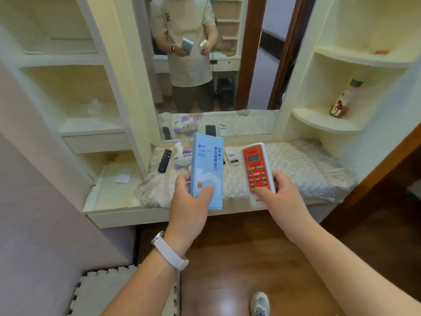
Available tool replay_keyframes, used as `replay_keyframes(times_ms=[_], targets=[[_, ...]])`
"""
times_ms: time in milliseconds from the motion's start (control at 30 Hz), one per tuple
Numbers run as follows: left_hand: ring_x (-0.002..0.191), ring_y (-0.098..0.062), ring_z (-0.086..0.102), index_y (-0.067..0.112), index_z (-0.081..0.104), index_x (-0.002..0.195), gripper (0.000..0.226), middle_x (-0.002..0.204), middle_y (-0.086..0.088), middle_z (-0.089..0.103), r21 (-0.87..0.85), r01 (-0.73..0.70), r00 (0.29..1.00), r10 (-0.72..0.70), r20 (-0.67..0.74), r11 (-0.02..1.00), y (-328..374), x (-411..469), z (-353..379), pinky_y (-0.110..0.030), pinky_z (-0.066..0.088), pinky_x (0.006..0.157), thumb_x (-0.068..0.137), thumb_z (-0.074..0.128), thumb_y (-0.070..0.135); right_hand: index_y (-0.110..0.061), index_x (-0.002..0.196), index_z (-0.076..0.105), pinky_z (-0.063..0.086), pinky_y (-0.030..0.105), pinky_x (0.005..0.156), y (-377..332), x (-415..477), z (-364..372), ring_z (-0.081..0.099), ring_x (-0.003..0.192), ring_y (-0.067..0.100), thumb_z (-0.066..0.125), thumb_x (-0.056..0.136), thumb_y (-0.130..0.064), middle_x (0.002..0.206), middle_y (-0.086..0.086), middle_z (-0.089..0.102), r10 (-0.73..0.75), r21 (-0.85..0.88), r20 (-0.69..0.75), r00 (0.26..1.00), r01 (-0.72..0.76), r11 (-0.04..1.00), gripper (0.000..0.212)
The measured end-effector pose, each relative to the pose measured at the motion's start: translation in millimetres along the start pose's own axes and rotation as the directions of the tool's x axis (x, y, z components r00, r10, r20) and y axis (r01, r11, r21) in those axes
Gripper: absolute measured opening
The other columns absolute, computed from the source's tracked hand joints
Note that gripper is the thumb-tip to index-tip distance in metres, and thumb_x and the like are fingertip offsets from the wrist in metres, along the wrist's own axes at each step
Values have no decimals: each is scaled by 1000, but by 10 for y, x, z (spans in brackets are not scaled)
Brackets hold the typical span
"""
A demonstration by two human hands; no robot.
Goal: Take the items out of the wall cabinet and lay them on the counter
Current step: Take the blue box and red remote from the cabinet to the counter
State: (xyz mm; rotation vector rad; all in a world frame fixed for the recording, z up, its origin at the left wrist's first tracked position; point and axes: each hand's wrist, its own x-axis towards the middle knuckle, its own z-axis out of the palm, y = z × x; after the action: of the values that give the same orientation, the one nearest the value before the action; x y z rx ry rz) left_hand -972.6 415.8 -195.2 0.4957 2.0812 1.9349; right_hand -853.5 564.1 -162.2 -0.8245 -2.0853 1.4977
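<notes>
My left hand (189,201) grips a tall light-blue box (207,165) by its lower end, thumb across the front. My right hand (280,192) holds a red and white remote (256,166), thumb on its buttons. Both are held upright above the front of the counter (296,169), which is covered with a quilted cloth. On the cloth behind them lie a black remote (164,160), a purple and white plush toy (182,156) and a small white remote (232,157), partly hidden by the box. A bottle with a red label (342,100) stands on the right cabinet shelf.
A mirror (205,65) behind the counter reflects a person holding both items. Open shelves flank it; a small orange thing (381,52) lies on the upper right shelf. A paper scrap (123,178) lies on the low left ledge. A foam mat (102,293) covers the floor at left.
</notes>
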Motion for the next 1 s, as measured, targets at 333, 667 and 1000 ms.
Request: replay_keyframes(times_ms=[333,667,1000], targets=[[85,-17,70,27,48,100,26,102,-2,70,66,81,997,-80,-24,995,81,766,1225,-44,59,74,86,66,14,-28,101,55,47,22,66,447,1209,-700,64,88,10,65,88,-16,99,-4,66,80,144,29,996,-83,986,20],[91,-22,68,18,48,103,21,107,-5,66,97,156,988,-155,-18,983,168,1318,2538,-34,60,66,88,62,13,-30,96,57,53,28,70,961,2206,-1755,67,86,14,65,87,-15,96,-3,69,129,165,38,991,-133,977,20],[88,-19,66,13,46,109,23,107,-2,63,73,252,965,-256,49,965,38,1830,3269,-34,58,68,90,59,13,-26,102,58,55,38,79,1440,2713,-2063,68,88,15,67,86,-20,99,-3,69,228,208,14,974,-225,952,20]])
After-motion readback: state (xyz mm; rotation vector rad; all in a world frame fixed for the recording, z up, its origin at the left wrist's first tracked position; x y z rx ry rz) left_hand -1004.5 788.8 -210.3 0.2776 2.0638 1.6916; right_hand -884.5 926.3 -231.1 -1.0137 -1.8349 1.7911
